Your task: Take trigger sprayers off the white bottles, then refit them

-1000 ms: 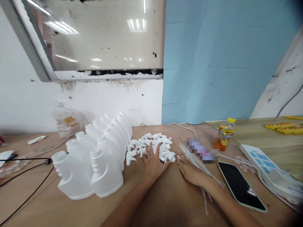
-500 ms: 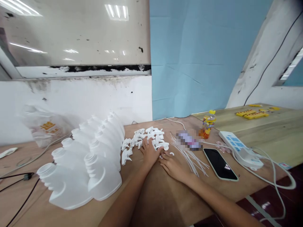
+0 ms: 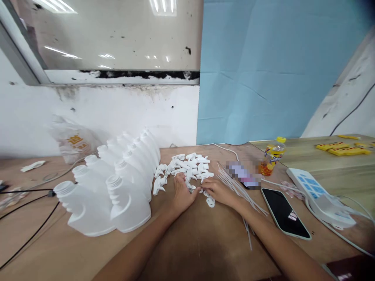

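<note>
My left hand [image 3: 184,192] rests at the front of a pile of white spray heads [image 3: 191,166], its fingers curved and apart around small white pieces. Close beside it, my right hand [image 3: 218,190] reaches over several flat white rings [image 3: 210,201], with fingertips bent down onto the small parts. Whether it pinches one is too small to tell. Two rows of white bottles [image 3: 130,208] without caps stand upright left of the pile. Thin white tubes [image 3: 234,187] lie spread to the right of my right hand, partly under the forearm.
A black-screened phone [image 3: 285,212], a white power strip [image 3: 319,197] with cables and a drink bottle [image 3: 272,156] are at the right. Farther off lie yellow parts [image 3: 348,150]. A plastic bag [image 3: 73,140] and black cables are at the left.
The view has shifted, so the scene sits differently in the frame. My hands are slightly farther apart, and more white rings show below my right hand.
</note>
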Motion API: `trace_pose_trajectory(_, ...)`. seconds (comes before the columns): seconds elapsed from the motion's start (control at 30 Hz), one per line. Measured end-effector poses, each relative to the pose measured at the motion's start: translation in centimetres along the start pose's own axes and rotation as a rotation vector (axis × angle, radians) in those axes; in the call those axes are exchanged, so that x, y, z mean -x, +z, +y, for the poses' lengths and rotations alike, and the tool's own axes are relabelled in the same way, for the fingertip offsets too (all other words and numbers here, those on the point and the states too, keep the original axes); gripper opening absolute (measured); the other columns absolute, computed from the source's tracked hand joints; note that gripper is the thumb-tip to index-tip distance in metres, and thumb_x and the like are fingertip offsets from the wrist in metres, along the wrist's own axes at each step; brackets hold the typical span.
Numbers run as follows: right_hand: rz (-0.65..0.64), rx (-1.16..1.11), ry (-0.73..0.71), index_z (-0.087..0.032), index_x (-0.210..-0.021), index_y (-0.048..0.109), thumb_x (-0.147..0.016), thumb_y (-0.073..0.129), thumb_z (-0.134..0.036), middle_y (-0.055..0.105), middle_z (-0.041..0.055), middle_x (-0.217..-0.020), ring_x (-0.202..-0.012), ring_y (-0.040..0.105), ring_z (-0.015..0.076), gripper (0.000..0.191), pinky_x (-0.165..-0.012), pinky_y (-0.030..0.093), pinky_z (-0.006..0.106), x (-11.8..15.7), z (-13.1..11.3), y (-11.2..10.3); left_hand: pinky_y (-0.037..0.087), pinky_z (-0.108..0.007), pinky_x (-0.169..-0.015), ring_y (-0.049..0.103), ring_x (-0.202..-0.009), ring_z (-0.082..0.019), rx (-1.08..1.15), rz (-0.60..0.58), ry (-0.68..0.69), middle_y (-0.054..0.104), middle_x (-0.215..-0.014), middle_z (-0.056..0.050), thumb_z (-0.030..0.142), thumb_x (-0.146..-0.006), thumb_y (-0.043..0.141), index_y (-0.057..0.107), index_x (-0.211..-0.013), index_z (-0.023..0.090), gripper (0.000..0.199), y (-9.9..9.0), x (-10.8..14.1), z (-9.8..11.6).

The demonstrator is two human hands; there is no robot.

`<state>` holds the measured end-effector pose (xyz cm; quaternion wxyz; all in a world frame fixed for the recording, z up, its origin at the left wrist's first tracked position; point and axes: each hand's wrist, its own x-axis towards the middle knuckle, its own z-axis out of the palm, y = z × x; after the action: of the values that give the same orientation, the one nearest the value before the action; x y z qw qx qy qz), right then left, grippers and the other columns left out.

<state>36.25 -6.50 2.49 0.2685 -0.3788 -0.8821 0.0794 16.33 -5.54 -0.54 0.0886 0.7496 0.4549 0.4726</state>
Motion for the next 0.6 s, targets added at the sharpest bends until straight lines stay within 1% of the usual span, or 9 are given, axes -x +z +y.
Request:
trace_pose_trajectory(0.07,0.069,-0.014,-0.025,-0.018,-0.096,0.072,-0.091,0.049,-0.003,0.069,0.0069,-0.087,-0.087,0.061,0.0202,0.028,-0.079,0.046,0.031,0.3,0.3,0.3,0.041,-0.046,-0.098,0.044,-0.106,-0.025,0.048,-0.042,0.016,0.039,-0.112,-0.011,0.038,-0.069,0.074,0.031,-0.114,0.019,0.065,-0.9,0.4,0.2)
trace_pose_trajectory(0.1,0.109,-0.013,-0.032,-0.018,-0.099,0.072,-0.091,0.049,-0.004,0.069,0.0071,-0.088,-0.089,0.061,0.0208,0.028,-0.080,0.046,0.033,0.4,0.4,0.5,0.041,-0.046,-0.099,0.044,-0.107,-0.026,0.073,-0.064,0.034,0.039,-0.112,-0.011,0.035,-0.068,0.074,0.031,-0.114,0.019,0.065,-1.3,0.6,0.2)
trace_pose_trajectory(0.2,0.222,-0.014,-0.036,-0.020,-0.104,0.071,-0.092,0.050,-0.005,0.071,0.0075,-0.091,-0.091,0.061,0.0222,0.029,-0.082,0.048,0.037,0.4,0.4,0.7,0.037,-0.047,-0.102,0.041,-0.112,-0.025,0.127,-0.130,0.107,0.038,-0.113,-0.010,0.019,-0.070,0.063,0.031,-0.110,0.020,0.051,-2.6,1.3,0.2)
trace_pose_trajectory(0.3,0.290,-0.038,-0.030,-0.021,-0.111,0.070,-0.092,0.050,-0.006,0.073,0.0075,-0.093,-0.093,0.062,0.0229,0.031,-0.083,0.050,0.039,0.3,0.1,0.7,0.039,-0.046,-0.100,0.042,-0.106,-0.022,0.170,-0.197,0.107,0.038,-0.110,-0.008,0.009,-0.076,0.050,0.030,-0.108,0.022,0.040,-3.9,2.1,0.1)
trace_pose_trajectory(0.37,0.321,-0.068,-0.016,-0.023,-0.115,0.069,-0.093,0.050,-0.009,0.073,0.0071,-0.095,-0.094,0.063,0.0228,0.031,-0.083,0.051,0.039,0.2,-0.3,0.7,0.041,-0.043,-0.096,0.044,-0.101,-0.020,0.207,-0.257,0.081,0.040,-0.109,-0.008,0.009,-0.081,0.048,0.031,-0.110,0.022,0.037,-4.5,2.5,0.2)
trace_pose_trajectory(0.43,0.357,-0.136,0.026,-0.024,-0.116,0.069,-0.094,0.053,-0.014,0.074,0.0067,-0.100,-0.094,0.065,0.0218,0.029,-0.084,0.052,0.038,0.1,-1.0,0.8,0.043,-0.041,-0.093,0.046,-0.097,-0.020,0.252,-0.322,0.051,0.042,-0.108,-0.008,0.013,-0.085,0.048,0.033,-0.114,0.022,0.034,-5.1,2.7,0.4)
trace_pose_trajectory(0.53,0.420,-0.280,0.083,-0.023,-0.105,0.071,-0.093,0.057,-0.020,0.074,0.0053,-0.099,-0.092,0.068,0.0198,0.019,-0.085,0.053,0.035,-0.3,-2.5,0.9,0.045,-0.038,-0.090,0.051,-0.096,-0.020,0.333,-0.381,-0.025,0.048,-0.110,-0.007,0.024,-0.089,0.054,0.037,-0.118,0.022,0.033,-5.4,2.6,0.7)
trace_pose_trajectory(0.6,0.437,-0.340,0.054,-0.023,-0.097,0.072,-0.094,0.057,-0.020,0.073,0.0052,-0.098,-0.094,0.068,0.0193,0.015,-0.087,0.053,0.034,-0.7,-3.7,1.0,0.045,-0.038,-0.093,0.053,-0.103,-0.020,0.393,-0.390,-0.067,0.051,-0.115,-0.007,0.029,-0.088,0.060,0.038,-0.121,0.023,0.040,-5.3,2.4,0.7)
